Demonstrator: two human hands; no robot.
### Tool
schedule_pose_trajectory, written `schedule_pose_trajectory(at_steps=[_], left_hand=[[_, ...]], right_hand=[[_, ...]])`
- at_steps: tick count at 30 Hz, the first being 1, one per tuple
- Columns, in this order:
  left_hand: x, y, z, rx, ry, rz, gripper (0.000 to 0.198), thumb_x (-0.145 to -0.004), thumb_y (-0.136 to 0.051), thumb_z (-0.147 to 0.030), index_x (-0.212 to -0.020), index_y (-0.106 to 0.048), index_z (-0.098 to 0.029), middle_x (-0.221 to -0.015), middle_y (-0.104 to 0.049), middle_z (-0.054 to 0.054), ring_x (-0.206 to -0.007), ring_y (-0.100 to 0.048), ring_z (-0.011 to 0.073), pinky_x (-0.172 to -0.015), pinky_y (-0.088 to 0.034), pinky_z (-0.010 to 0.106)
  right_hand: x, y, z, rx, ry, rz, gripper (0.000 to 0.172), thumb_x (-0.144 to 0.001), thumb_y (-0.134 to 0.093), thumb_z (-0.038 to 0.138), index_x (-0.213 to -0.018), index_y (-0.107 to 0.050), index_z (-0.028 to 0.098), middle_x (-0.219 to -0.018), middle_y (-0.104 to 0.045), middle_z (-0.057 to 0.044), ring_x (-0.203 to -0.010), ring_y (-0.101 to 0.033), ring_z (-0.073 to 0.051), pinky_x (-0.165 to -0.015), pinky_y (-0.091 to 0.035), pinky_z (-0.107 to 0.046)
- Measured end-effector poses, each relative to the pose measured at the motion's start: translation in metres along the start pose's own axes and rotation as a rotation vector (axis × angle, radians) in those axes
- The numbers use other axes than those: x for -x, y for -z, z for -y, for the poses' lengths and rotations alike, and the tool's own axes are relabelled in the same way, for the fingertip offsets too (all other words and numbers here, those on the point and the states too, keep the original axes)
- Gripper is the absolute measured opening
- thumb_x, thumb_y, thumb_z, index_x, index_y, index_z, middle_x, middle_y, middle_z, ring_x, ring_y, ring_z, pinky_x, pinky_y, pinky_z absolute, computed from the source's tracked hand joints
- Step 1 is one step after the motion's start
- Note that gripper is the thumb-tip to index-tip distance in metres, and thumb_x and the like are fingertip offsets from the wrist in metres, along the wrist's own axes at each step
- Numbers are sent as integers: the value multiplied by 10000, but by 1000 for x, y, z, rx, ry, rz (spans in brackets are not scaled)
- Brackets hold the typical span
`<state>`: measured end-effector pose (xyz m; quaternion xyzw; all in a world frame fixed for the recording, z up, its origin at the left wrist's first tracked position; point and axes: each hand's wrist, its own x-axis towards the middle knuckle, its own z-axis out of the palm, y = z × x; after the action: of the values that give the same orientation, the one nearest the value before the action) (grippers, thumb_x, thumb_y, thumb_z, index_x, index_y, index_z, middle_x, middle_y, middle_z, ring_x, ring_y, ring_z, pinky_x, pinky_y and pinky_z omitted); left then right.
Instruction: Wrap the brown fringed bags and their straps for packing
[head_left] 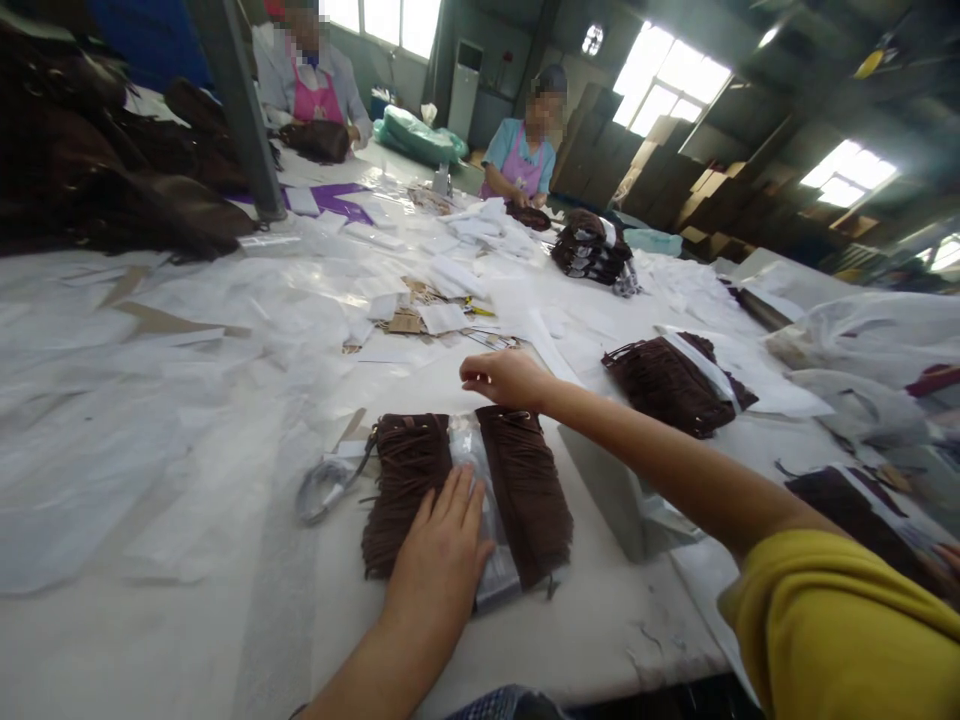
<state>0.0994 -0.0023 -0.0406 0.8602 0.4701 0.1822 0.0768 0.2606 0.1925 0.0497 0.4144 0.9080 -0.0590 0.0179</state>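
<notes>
A dark brown fringed bag (525,490) lies flat on the table in front of me, with a band of clear plastic wrap (491,530) around its middle. My left hand (442,545) rests on the bag and wrap, fingers stretched out, palm down. Just above the bag's far edge is my right hand (506,378), its fingers curled into a pinch; whatever they hold, if anything, is too small to make out. A loop of cord in clear plastic (324,488) trails from the bag's left corner.
Another wrapped fringed bag (667,385) lies to the right, beside a grey box-like edge (611,490). Farther back is a stack of bags (592,250). Paper tags (409,318) and plastic sheets (187,420) cover the left. A metal post (244,110) rises there. Two people work across the table.
</notes>
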Motion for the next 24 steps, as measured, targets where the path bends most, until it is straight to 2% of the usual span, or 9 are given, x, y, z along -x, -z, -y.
schedule_pose_trajectory(at_steps=[3,5,8,12,15,18,20,22,24], left_hand=[[1,6,1,77,1,-47,489,-911,-520,-247,-1381,-488,-115,-1494,-423,182,-1362,-433,317,-1054,-450,488],[3,12,4,162,-10,-90,500,-926,-520,-286,-1397,-467,-125,-1502,-417,170,-1370,-425,293,-1081,-433,465],[14,22,10,239,-20,-157,485,-957,-485,-314,-1412,-449,-151,-1484,-455,133,-1357,-446,242,-1119,-402,426],[48,30,21,123,-119,-160,384,-966,-476,-289,-1328,-548,-185,-1428,-531,93,-1362,-440,253,-1154,-336,488],[81,35,30,23,-95,-141,369,-956,-474,-254,-1305,-574,-187,-1451,-504,95,-1393,-394,274,-1137,-358,493],[102,50,37,-22,87,-220,304,-946,-451,-208,-1179,-646,-201,-1394,-563,78,-1325,-487,248,-1114,-404,434],[102,62,36,-10,174,-285,258,-942,-448,-197,-1059,-677,-212,-1310,-627,58,-1229,-573,217,-1081,-441,385],[88,72,31,36,113,-274,252,-945,-440,-190,-1037,-674,-206,-1280,-641,55,-1194,-589,196,-1066,-450,357],[65,75,27,63,-58,-182,277,-955,-425,-188,-1113,-652,-196,-1324,-605,69,-1245,-544,198,-1087,-425,368]], right_hand=[[45,-14,15,-155,219,-67,221,-931,-578,249,-1133,-668,239,-1181,-686,-60,-1033,-639,-200,-909,-458,-325],[77,-21,27,-181,178,-187,251,-931,-565,211,-1158,-667,244,-1282,-634,-78,-1153,-588,-222,-1010,-429,-388],[128,-30,51,-304,56,-395,273,-967,-508,232,-1201,-650,249,-1285,-628,-72,-1187,-573,-197,-1042,-441,-380],[195,-55,84,-314,167,-321,342,-947,-572,299,-1286,-599,274,-1328,-616,-35,-1270,-527,-212,-1140,-347,-433],[231,-82,93,-232,142,-294,463,-952,-551,257,-1408,-481,296,-1418,-538,-41,-1356,-442,-239,-1164,-287,-500],[243,-93,97,-207,37,-463,473,-935,-564,218,-1395,-496,305,-1391,-564,-47,-1345,-457,-247,-1159,-291,-519],[239,-90,102,-218,29,-570,454,-921,-588,222,-1363,-529,304,-1349,-600,-44,-1321,-484,-242,-1163,-290,-510],[227,-85,110,-222,95,-581,443,-921,-597,262,-1358,-534,302,-1364,-588,-40,-1323,-480,-239,-1176,-265,-504],[211,-83,117,-205,167,-516,453,-925,-597,354,-1367,-527,285,-1423,-532,-45,-1363,-430,-253,-1187,-228,-511]])
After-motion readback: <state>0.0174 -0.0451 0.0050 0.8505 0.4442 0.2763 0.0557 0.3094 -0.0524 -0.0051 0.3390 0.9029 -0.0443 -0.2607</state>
